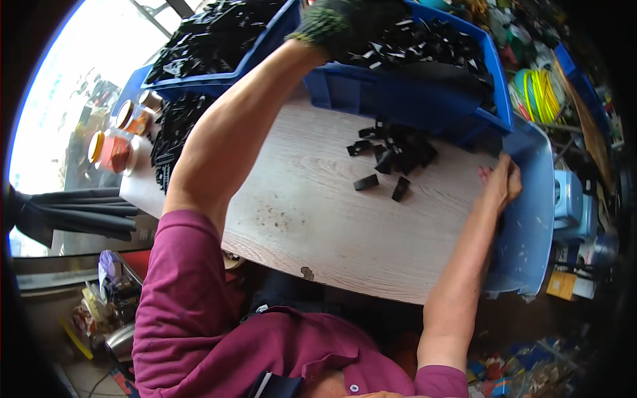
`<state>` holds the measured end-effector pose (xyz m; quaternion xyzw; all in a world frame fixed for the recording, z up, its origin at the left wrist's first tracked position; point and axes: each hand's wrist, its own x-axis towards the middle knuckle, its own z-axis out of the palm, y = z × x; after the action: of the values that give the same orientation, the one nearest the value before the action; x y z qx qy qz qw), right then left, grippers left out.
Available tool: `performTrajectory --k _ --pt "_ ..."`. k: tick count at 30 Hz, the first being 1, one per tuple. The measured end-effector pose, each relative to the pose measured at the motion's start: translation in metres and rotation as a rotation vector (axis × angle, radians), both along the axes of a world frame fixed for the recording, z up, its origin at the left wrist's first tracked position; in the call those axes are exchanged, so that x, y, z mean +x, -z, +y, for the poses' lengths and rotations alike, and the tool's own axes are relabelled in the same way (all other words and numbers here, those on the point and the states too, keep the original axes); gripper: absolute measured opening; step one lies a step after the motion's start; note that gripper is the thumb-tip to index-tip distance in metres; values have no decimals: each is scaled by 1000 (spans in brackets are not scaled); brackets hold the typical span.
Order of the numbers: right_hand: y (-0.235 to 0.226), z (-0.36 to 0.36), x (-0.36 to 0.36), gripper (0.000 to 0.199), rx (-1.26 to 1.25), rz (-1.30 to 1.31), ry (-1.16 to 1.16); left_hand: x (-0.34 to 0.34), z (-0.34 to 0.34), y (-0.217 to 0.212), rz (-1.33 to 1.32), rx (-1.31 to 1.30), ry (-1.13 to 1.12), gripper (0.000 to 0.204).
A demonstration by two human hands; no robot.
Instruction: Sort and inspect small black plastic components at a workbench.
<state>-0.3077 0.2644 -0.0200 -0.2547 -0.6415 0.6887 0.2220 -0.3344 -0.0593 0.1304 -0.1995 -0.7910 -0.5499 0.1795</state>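
My left arm stretches across the table to the far side. My left hand (340, 26), in a dark green-black work glove, is at the near rim of a blue bin (391, 99) heaped with small black plastic pieces (438, 46). Its fingers are lost against the dark pieces. On the right, my bare right hand (502, 180) is curled in at the table's right edge, beside a light blue tub (527, 219). What its fingers hold, if anything, is hidden. A loose pile of black rectangular pieces (401, 149) lies on the pale wood-grain table (318, 225) between my hands.
Another blue bin (192, 85) full of black parts stands far left, with more black parts (176, 132) beside it. Jars with orange lids (99, 147) stand at the left edge. Beyond the bins at right are a yellow coiled cable (541, 96) and light blue containers (572, 202).
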Motion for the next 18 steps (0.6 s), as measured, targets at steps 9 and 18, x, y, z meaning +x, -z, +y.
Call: performTrajectory --k 9,18 --pt "-5 11 8 29 59 -15 -3 91 48 50 513 -296 -37 37" --pt "-3 10 8 27 28 16 -13 119 71 99 285 -777 -149 40"
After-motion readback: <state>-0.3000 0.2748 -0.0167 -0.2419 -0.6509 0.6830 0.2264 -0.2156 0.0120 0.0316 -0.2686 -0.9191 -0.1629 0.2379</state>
